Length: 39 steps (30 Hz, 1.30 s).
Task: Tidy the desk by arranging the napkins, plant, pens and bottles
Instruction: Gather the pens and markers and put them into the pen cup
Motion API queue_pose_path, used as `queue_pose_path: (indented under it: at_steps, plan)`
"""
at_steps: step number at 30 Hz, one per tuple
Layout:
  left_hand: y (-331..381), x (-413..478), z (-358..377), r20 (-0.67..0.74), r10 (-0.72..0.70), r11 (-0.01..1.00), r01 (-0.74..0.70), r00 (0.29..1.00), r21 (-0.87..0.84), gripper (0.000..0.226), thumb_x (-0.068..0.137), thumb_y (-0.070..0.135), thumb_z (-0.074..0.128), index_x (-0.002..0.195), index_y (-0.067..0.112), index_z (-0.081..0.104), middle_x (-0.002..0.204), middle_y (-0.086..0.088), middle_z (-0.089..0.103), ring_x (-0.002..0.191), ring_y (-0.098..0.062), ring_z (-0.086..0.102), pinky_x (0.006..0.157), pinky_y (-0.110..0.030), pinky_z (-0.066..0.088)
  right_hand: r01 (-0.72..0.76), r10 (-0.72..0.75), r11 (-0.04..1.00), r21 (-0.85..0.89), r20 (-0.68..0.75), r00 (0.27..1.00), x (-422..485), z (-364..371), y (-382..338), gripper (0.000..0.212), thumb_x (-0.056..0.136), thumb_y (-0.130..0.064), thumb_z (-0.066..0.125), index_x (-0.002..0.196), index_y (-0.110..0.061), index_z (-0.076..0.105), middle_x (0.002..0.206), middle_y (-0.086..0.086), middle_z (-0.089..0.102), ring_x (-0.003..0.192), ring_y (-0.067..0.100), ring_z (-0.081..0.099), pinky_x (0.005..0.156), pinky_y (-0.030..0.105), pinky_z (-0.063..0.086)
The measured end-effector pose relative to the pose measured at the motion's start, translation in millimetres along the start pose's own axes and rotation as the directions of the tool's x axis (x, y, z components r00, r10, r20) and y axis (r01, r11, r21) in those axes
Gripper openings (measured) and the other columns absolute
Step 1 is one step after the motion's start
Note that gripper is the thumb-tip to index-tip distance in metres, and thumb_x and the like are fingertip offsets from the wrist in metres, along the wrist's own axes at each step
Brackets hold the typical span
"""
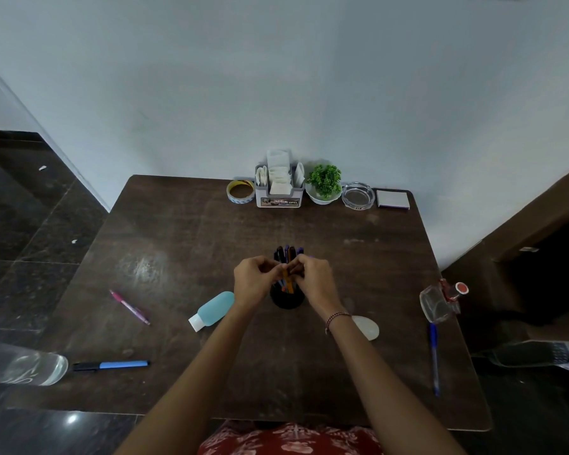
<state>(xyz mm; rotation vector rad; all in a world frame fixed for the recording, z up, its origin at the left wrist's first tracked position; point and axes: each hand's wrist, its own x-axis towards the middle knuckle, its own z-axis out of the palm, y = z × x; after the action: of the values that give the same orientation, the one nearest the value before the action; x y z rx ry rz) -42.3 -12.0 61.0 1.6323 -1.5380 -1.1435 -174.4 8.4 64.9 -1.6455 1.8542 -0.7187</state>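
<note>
Along the counter's (178, 224) far edge stand napkins (279, 178) and plant (324, 183), while mid-counter both hands, left (255, 282) and right (314, 279), pinch pens (288, 257) standing in a black cup (286, 300), a blue bottle (212, 310) lying just left.

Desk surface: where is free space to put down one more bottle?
Free: the wide middle strip between the napkin holder row and the pen cup, and the near centre before the desk edge. Crowded: back edge, both hands' surroundings.
</note>
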Motion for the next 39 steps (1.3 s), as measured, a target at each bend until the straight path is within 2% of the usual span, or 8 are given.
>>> queue_pose_path:
  at_steps: [5,12,20,25,28,33,36,39]
  plan:
    - [-2,1,1,0.016,-0.055,0.998,0.055,0.998,0.003,0.010,0.081,0.023,0.072,0.088,0.017,0.069,0.083,0.003,0.071,0.080,-0.006,0.068,0.073,-0.022,0.056,-0.014,0.014,0.999,0.045,0.009,1.000,-3,3,3,0.015,0.081,-0.012,0.069,0.095,-0.011,0.064,0.098,0.004,0.070,0.089,0.009,0.067,0.075,0.019,0.055]
    - [-2,2,1,-0.023,-0.061,0.998,0.061,0.998,0.004,0.007,0.080,0.021,0.072,0.082,0.022,0.066,0.082,0.004,0.071,0.079,-0.006,0.068,0.076,-0.026,0.057,0.006,-0.005,0.999,0.043,-0.023,1.000,0,13,6,0.014,0.082,-0.012,0.070,0.093,-0.015,0.062,0.097,0.004,0.070,0.088,0.009,0.067,0.076,0.029,0.059]
    - [7,-3,-1,-0.168,-0.047,0.999,0.043,0.985,-0.023,0.013,0.084,0.022,0.069,0.092,0.013,0.068,0.080,0.005,0.067,0.073,-0.004,0.062,0.060,-0.011,0.046,0.042,-0.037,0.998,0.054,-0.091,0.995,-6,7,3,0.020,0.083,-0.008,0.067,0.101,-0.013,0.063,0.098,0.001,0.067,0.083,0.002,0.059,0.073,0.015,0.052]
    - [22,-7,6,-0.217,-0.016,0.999,0.009,0.976,-0.036,0.014,0.089,0.025,0.062,0.094,0.014,0.067,0.085,0.001,0.068,0.077,-0.007,0.063,0.065,-0.017,0.050,0.037,-0.027,0.998,0.054,-0.174,0.984,-8,-2,2,0.015,0.085,-0.009,0.064,0.099,-0.015,0.064,0.096,-0.001,0.067,0.081,0.001,0.057,0.064,0.004,0.043]
    - [29,-12,17,-0.180,-0.018,0.998,0.009,0.983,-0.055,0.017,0.091,0.024,0.060,0.099,0.011,0.069,0.088,0.001,0.069,0.082,-0.010,0.064,0.076,-0.026,0.055,0.040,-0.018,0.995,0.090,-0.236,0.972,-13,-11,2,0.012,0.087,-0.011,0.062,0.098,-0.013,0.065,0.094,-0.002,0.067,0.080,0.001,0.058,0.063,0.003,0.043]
    - [34,-24,39,-0.071,-0.066,0.994,0.059,0.995,-0.095,0.017,0.091,0.019,0.060,0.102,0.010,0.069,0.085,0.003,0.068,0.080,-0.008,0.065,0.079,-0.025,0.054,-0.002,0.044,0.990,0.139,-0.300,0.953,-24,-25,15,0.010,0.090,-0.013,0.059,0.097,-0.012,0.066,0.094,0.000,0.069,0.084,0.007,0.063,0.071,0.014,0.049]
    - [35,-32,54,-0.003,-0.093,0.989,0.092,0.996,-0.114,0.018,0.091,0.020,0.060,0.102,0.010,0.069,0.083,0.003,0.068,0.082,-0.010,0.066,0.081,-0.027,0.055,-0.048,0.098,0.985,0.164,-0.313,0.945,-37,-33,27,0.012,0.092,-0.017,0.057,0.098,-0.014,0.066,0.093,-0.003,0.067,0.083,0.002,0.060,0.068,0.006,0.045]
    - [35,-41,75,0.061,-0.131,0.979,0.139,0.989,-0.151,0.018,0.091,0.019,0.060,0.098,0.006,0.071,0.075,0.002,0.067,0.077,-0.010,0.066,0.079,-0.028,0.056,-0.120,0.175,0.975,0.187,-0.311,0.934,-53,-39,45,0.016,0.093,-0.020,0.055,0.100,-0.013,0.067,0.096,-0.003,0.068,0.086,0.002,0.060,0.068,0.007,0.043]
